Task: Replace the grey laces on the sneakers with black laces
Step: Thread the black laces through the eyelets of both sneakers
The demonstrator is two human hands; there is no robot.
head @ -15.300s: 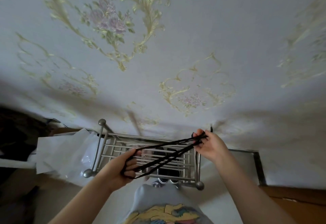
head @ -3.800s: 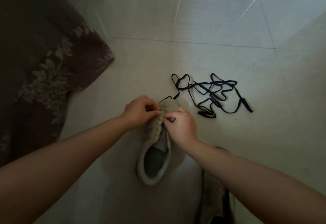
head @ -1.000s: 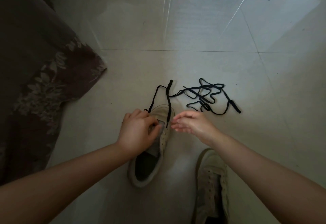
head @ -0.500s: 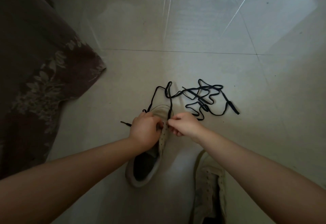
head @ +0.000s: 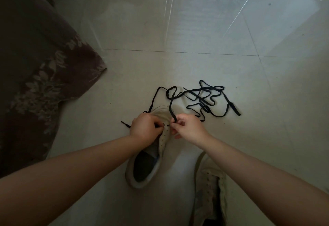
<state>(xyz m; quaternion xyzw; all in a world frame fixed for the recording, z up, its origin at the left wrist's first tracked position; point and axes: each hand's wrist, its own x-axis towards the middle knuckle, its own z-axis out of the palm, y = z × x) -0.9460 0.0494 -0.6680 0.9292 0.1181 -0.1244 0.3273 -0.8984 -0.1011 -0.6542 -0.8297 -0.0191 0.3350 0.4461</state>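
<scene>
Right hand (head: 187,127) pinching black lace (head: 171,110) just beside sneaker (head: 151,154) eyelets, lace trailing away toe-ward; left hand (head: 145,127) gripping opposite flap, equally near.

Both bare forearms reach forward and converge low, the left hand (head: 145,127) curled knuckles-up with fingertips pinched together, the right hand (head: 187,127) just beside it, thumb and forefinger pinching, remaining fingers tucked beneath.

Dim, vignetted wide-angle view; daylight glare streaks the floor (head: 195,29) at top.
</scene>
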